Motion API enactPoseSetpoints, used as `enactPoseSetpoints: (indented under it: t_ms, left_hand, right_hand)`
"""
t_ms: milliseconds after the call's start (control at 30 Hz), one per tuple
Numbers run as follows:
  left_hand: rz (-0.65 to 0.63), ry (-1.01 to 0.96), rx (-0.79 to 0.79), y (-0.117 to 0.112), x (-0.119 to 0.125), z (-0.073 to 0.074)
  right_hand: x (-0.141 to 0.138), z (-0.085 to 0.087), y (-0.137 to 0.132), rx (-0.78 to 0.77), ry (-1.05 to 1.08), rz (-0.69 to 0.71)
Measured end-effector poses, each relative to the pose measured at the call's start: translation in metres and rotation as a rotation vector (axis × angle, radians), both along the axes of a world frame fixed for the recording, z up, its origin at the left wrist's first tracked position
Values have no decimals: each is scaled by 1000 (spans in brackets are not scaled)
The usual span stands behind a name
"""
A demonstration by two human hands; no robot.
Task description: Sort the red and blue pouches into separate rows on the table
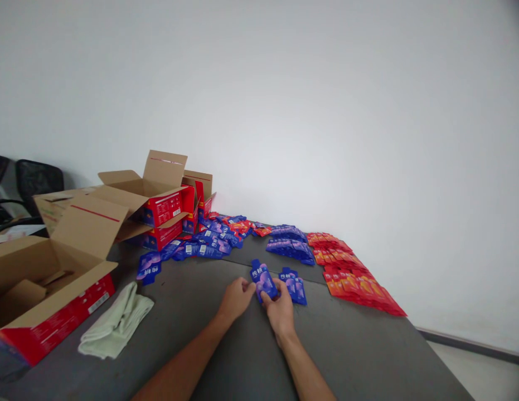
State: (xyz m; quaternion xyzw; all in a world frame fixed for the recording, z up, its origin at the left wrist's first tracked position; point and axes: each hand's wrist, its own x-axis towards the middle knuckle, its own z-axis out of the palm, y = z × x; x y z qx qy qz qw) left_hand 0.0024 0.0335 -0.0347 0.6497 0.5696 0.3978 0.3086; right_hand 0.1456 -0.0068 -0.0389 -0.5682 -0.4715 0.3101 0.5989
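A blue pouch (260, 274) with a short spout-shaped end is held up over the grey table (242, 356). My right hand (281, 313) grips its lower right part, thumb across the front. On the pouch's left edge, the curled fingers of my left hand (237, 298) pinch it. Just right of it, a few overlapping blue pouches (296, 287) lie flat on the table. Behind these are rows of stacked blue pouches (288, 245). Farther right, red-orange pouches (355, 275) lie in several overlapping rows.
A loose heap of blue and red pouches (213, 239) spreads at the back left. One blue pouch (149, 266) lies apart near a folded pale green cloth (117, 323). Open red cartons (71, 317) stand on the left, others (169, 209) stacked behind. A white wall borders the table.
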Motion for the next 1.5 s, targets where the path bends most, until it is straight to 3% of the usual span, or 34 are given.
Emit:
enactPoseSetpoints:
  t_ms: [100, 233, 333, 433, 567, 733, 900, 1033, 1167, 1333, 1500]
  left_hand:
    - [-151, -325, -83, -1, 6, -1]
    - [-143, -566, -99, -3, 6, 7]
    - [-144, -606, -47, -7, 4, 15]
    - [-223, -636, -90, -11, 6, 16]
    - [-354, -638, -158, -10, 12, 4]
    - [-246, -639, -123, -4, 17, -12]
    - [-132, -586, -148, 6, 24, -15]
    - [-161, -527, -197, 19, 40, -20]
    - [-185, -476, -219, 28, 65, -25]
    - [-208, -214, -186, 31, 84, -18]
    - [-211, 99, 3, 19, 90, -5]
  right_hand:
    - [-4, 4, -5, -26, 91, 113]
    - [-3, 13, -11, -73, 67, 193]
    - [1, 17, -13, -52, -55, 245]
    - [3, 17, -13, -42, -110, 196]
    - [4, 11, -11, -64, -89, 162]
    - [8, 8, -8, -55, -234, 124]
    - [27, 14, -2, -67, -715, -150]
    - [48, 14, -1, -194, -966, -327]
    - [58, 6, 0, -337, -1056, -306]
    - [60, -1, 0, -423, -1089, -225]
    - [60, 4, -2, -421, -1093, -199]
